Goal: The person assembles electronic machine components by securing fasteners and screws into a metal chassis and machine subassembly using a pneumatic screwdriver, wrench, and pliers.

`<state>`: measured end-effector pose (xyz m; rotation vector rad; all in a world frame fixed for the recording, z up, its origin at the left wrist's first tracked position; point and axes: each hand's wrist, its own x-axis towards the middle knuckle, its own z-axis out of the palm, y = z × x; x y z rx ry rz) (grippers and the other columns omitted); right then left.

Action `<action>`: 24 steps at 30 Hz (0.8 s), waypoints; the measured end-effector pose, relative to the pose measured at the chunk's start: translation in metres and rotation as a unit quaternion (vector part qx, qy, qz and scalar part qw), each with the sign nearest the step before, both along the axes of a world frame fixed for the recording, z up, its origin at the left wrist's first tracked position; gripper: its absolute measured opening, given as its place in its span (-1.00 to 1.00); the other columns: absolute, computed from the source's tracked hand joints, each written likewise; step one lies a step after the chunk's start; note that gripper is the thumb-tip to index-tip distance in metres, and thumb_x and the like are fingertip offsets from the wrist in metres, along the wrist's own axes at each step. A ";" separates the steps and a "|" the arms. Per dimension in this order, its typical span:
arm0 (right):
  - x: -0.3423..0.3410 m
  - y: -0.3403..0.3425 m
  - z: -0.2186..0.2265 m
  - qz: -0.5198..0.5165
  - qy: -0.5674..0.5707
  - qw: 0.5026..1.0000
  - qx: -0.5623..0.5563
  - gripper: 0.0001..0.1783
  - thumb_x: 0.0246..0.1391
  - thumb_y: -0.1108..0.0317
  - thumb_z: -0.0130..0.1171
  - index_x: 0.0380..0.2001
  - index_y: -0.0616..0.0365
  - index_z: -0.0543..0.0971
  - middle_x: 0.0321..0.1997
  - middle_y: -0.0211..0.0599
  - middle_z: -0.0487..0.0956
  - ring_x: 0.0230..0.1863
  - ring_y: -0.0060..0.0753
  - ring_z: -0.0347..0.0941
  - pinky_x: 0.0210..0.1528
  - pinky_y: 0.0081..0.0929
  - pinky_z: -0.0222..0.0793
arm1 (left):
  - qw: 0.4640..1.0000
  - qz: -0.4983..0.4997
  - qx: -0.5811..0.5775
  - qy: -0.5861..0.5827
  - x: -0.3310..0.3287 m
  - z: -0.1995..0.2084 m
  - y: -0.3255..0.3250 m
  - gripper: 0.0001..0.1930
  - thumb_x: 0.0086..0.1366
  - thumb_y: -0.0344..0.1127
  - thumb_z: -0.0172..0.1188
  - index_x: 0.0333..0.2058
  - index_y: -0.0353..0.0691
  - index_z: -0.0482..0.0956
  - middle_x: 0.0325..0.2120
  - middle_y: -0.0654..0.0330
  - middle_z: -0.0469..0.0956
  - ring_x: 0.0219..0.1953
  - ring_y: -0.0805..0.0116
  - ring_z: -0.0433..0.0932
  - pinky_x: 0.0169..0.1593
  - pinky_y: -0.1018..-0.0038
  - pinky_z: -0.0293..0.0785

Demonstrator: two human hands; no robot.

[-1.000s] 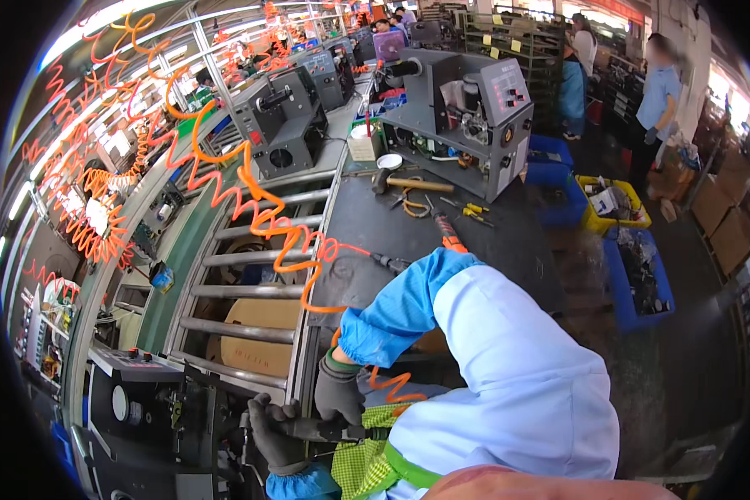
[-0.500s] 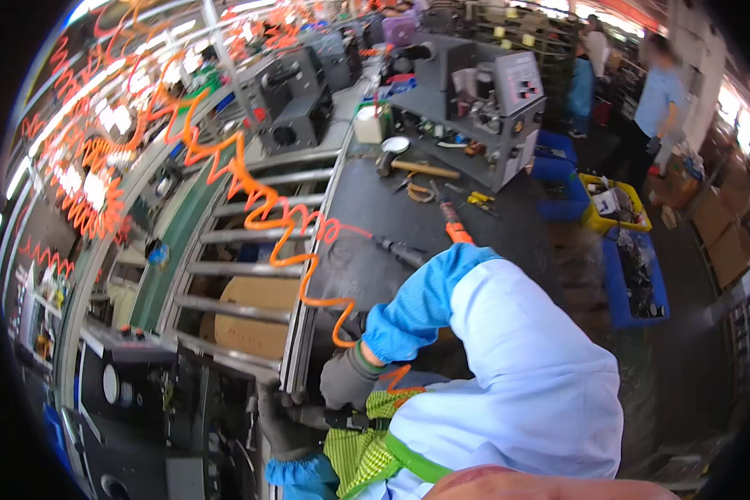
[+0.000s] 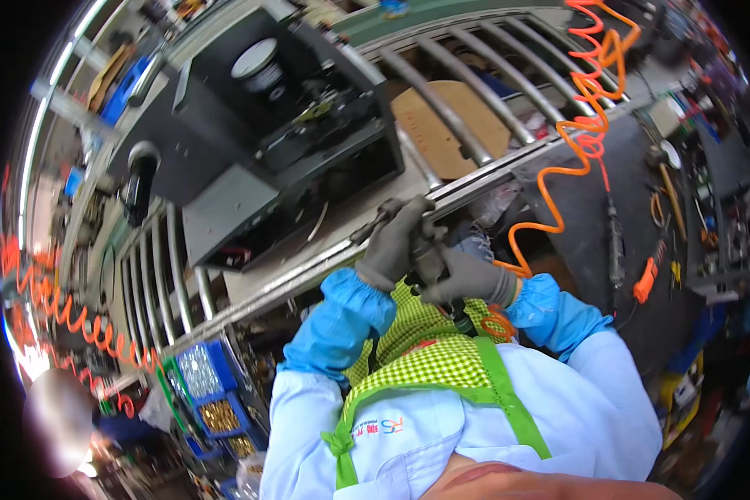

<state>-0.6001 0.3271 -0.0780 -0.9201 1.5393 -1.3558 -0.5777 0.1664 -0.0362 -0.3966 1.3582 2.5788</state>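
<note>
My left hand [image 3: 394,248], in a dark grey glove and blue sleeve cover, is closed at the bench's near rail. My right hand [image 3: 468,279], gloved alike, is closed beside it, in front of my green checked apron [image 3: 433,367]. Between them is a dark hand-held air tool [image 3: 429,260], both hands around it, its lower end pointing toward the apron. An orange coiled hose [image 3: 550,227] comes down close to my right hand. By the left fingers a small dark piece with a narrow tip [image 3: 377,221] sticks out over the rail; whether it belongs to the tool I cannot tell.
Ahead to the left, a large black machine housing [image 3: 308,158] sits on the roller conveyor [image 3: 450,117]. On the dark mat [image 3: 571,196] at right lie a slim air tool [image 3: 615,250], an orange-handled tool [image 3: 648,275] and a hammer [image 3: 671,196]. Blue screw bins [image 3: 212,375] stand lower left.
My view has swung left and down, toward the black machine. My right hand has drawn back from the orange-handled tool on the mat and now meets the left at the dark air tool.
</note>
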 end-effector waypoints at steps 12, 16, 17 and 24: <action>-0.041 -0.065 -0.021 -0.169 -0.298 0.939 -0.022 -0.72 -0.06 0.27 0.29 -0.37 0.13 0.42 -0.52 -0.46 0.45 -0.53 -0.63 0.37 -0.47 -0.60 0.32 | 0.583 0.215 -0.757 0.199 -0.004 0.043 -0.128 -0.69 0.18 -0.17 0.15 -0.15 -0.18 0.51 -0.23 -0.01 0.53 -0.20 0.01 0.54 -0.18 0.24 0.47; -0.046 -0.097 -0.024 -0.173 -0.315 0.932 -0.037 -0.75 -0.05 0.26 0.28 -0.39 0.11 0.44 -0.56 -0.46 0.45 -0.58 -0.61 0.36 -0.52 -0.59 0.32 | 0.505 0.198 -0.803 0.246 -0.036 0.040 -0.144 -0.70 0.17 -0.22 0.15 -0.13 -0.17 0.49 -0.18 -0.02 0.49 -0.23 -0.05 0.53 -0.18 0.21 0.49; -0.049 -0.105 -0.024 -0.165 -0.344 0.923 -0.057 -0.76 -0.05 0.23 0.28 -0.42 0.09 0.45 -0.58 -0.46 0.44 -0.59 -0.60 0.36 -0.53 -0.59 0.32 | 0.495 0.196 -0.822 0.202 -0.043 0.041 -0.139 -0.69 0.16 -0.22 0.15 -0.11 -0.15 0.48 -0.15 -0.02 0.47 -0.22 -0.06 0.52 -0.18 0.18 0.49; -0.061 -0.145 -0.003 -0.172 -0.377 0.902 -0.120 -0.76 0.03 0.19 0.19 -0.47 0.14 0.48 -0.61 -0.45 0.48 -0.63 -0.59 0.42 -0.57 -0.64 0.39 | 0.428 0.131 -0.884 0.139 -0.052 0.048 -0.143 -0.62 0.11 -0.17 0.19 -0.06 -0.02 0.45 -0.15 0.02 0.46 -0.20 -0.03 0.51 -0.25 0.16 0.51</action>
